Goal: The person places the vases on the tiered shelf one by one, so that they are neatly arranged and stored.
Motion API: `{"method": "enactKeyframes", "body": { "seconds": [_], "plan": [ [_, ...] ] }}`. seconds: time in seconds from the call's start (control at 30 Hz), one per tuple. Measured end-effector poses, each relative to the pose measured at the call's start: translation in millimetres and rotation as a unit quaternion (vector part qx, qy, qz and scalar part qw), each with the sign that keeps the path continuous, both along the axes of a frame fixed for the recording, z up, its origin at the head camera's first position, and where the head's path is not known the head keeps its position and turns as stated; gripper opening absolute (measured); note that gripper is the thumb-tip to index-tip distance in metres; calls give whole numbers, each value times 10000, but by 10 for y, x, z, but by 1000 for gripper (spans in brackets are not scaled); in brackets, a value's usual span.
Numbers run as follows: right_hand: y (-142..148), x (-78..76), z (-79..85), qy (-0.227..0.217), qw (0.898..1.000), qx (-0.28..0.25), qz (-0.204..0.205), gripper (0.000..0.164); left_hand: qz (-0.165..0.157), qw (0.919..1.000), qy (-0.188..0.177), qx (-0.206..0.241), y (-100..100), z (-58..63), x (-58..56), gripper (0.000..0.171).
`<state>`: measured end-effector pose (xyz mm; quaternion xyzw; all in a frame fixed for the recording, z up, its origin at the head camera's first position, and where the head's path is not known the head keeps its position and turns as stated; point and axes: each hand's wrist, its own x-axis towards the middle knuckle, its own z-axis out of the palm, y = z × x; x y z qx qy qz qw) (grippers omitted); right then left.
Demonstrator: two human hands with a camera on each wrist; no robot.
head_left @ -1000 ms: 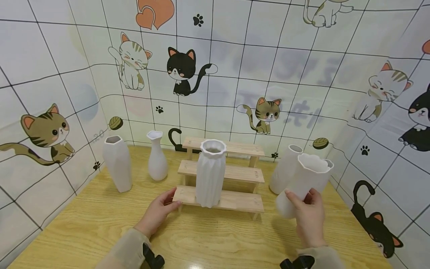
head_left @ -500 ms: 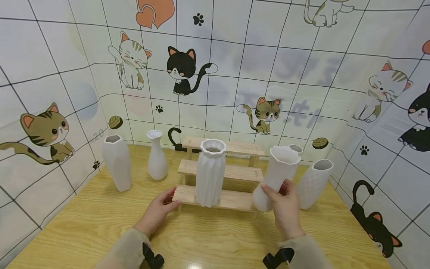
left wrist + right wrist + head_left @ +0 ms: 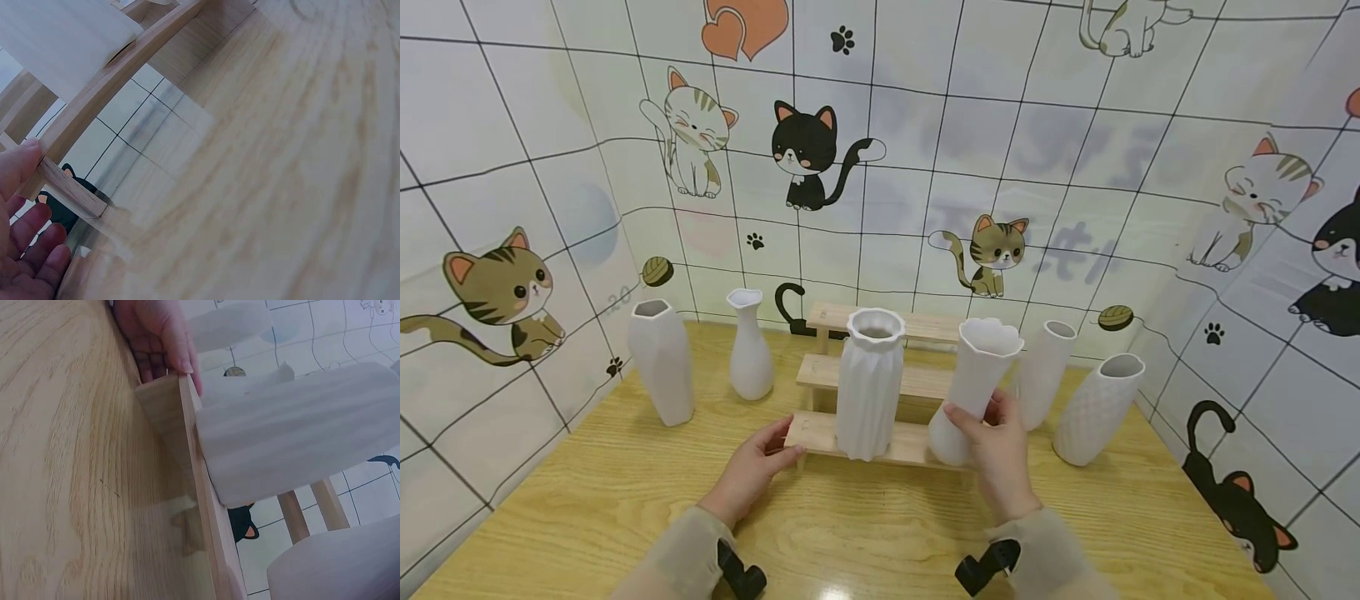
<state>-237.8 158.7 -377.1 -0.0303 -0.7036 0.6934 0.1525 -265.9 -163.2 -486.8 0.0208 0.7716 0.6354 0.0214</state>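
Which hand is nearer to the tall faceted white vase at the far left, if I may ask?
Left. The left hand is in front of the faceted vase, to its right; the right hand is much farther right.

a faint "20" (image 3: 619, 298) could be read low on the left wall (image 3: 475, 433); blurred, letter-like marks (image 3: 1078, 250) toward the far wall's right could not be read.

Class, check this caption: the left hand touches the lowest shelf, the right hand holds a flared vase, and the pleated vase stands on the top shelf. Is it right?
One slip, the level: the pleated vase stands on the lowest shelf, as the head view shows. The rest is right.
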Motion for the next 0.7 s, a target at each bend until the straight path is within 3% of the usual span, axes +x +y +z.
{"method": "enactKeyframes", "body": {
  "seconds": [0.33, 0.7],
  "plan": [
    [-115, -88, -70, -24, 9992, -329, 242, 60, -26, 10000, 15, 1, -2, 2, 6, 71],
    [-212, -148, -105, -17, 9994, -153, 296, 57, -46, 10000, 29, 14, -2, 11, 13, 71]
  ]
}}
